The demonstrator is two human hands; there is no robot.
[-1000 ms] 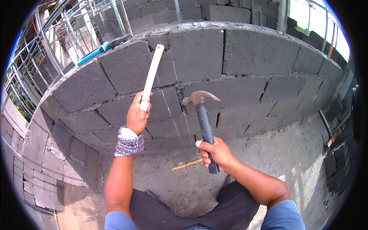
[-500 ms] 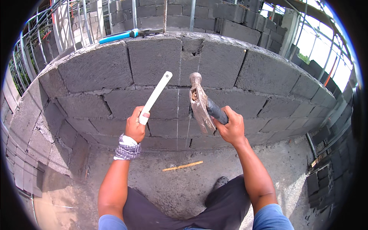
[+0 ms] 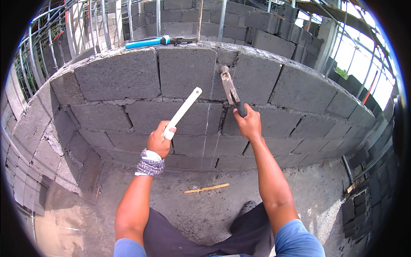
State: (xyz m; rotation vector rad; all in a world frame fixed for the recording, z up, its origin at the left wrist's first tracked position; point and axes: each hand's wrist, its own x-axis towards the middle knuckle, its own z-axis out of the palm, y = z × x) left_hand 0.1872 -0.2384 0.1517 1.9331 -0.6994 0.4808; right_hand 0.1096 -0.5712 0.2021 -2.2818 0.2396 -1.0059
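Note:
My right hand (image 3: 250, 122) is wrapped round the dark handle of a claw hammer (image 3: 227, 88). The hammer's worn, greyish head points away from me, its striking end at or close to the upper part of a grey block wall (image 3: 188, 73), just under a notch in the top course; I cannot tell whether it touches. In my left hand (image 3: 159, 141) is a white flat bar (image 3: 186, 107) with a hole near its far end. It slants up to the right in front of the wall, left of two thin pale vertical lines on the blocks.
Blue-handled pliers (image 3: 147, 42) lie on the wall's top edge, beside an upright rusty rod (image 3: 199, 21). A thin yellowish wooden strip (image 3: 206, 188) rests on the concrete floor (image 3: 171, 201). Another block wall (image 3: 34, 145) stands at left, metal poles behind, and dark blocks (image 3: 357, 210) lie at right.
The hammer has moved up and away toward the notch, its head now turned more end-on. My left hand still holds the white bar at about the same slant. The view has shifted slightly.

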